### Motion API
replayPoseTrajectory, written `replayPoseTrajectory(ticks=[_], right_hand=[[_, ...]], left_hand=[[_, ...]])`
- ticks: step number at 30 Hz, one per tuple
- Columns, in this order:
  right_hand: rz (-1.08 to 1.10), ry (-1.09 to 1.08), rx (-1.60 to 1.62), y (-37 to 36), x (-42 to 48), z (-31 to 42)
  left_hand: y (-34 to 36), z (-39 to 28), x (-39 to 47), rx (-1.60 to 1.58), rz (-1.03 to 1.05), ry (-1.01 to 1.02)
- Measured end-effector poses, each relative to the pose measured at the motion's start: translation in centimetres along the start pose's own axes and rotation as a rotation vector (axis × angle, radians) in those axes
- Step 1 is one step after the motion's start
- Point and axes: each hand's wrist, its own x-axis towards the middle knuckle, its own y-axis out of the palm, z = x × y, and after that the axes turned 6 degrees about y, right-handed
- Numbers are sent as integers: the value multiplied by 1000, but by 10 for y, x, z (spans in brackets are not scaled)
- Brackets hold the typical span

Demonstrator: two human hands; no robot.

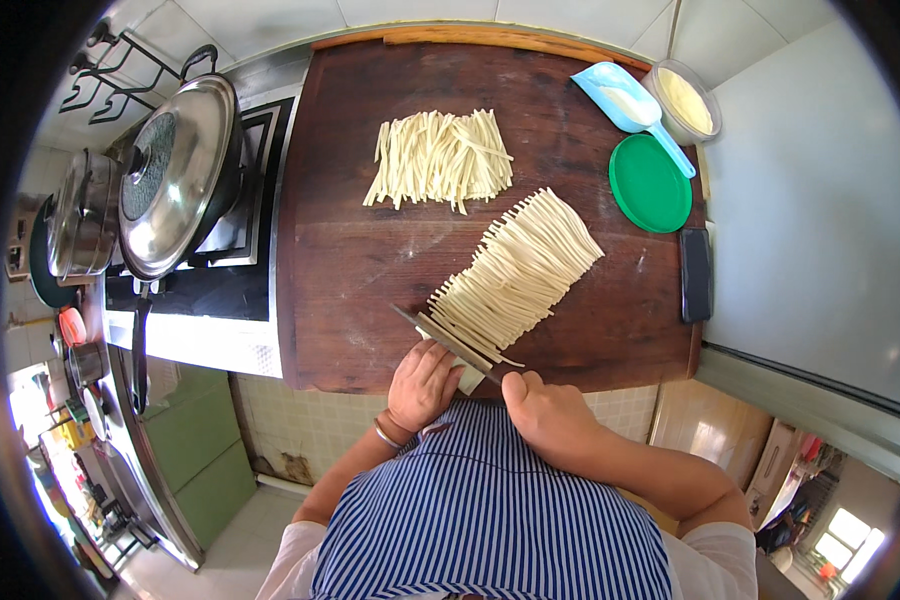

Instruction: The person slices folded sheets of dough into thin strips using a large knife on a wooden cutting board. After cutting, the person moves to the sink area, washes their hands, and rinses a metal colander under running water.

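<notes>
My right hand (547,412) is closed round the handle of a kitchen knife (454,345), whose blade slants up to the left across folded dough. My left hand (422,379), fingers bent beside the blade, presses on the uncut end of the dough sheet (471,377) at the board's near edge. A long row of cut noodles (517,262) runs from the blade up to the right on the dark wooden board (345,270). Farther back lies a second batch of cut noodles (442,159), looser and partly crossed.
On the board's right are a blue scoop (622,97) with flour, a green lid (651,184) and a dark phone (695,275); a tub of pale flour (685,101) stands behind. A lidded wok (180,180) sits on the stove at left, its long handle pointing towards me.
</notes>
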Motion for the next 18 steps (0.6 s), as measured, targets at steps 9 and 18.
replayPoseTrajectory(ticks=[9, 18], right_hand=[[-60, -33, 120, -10, 10, -7], [-36, -30, 17, 5, 1, 2]], left_hand=[[1, 0, 1, -17, -92, 7], [1, 1, -5, -1, -8, -3]])
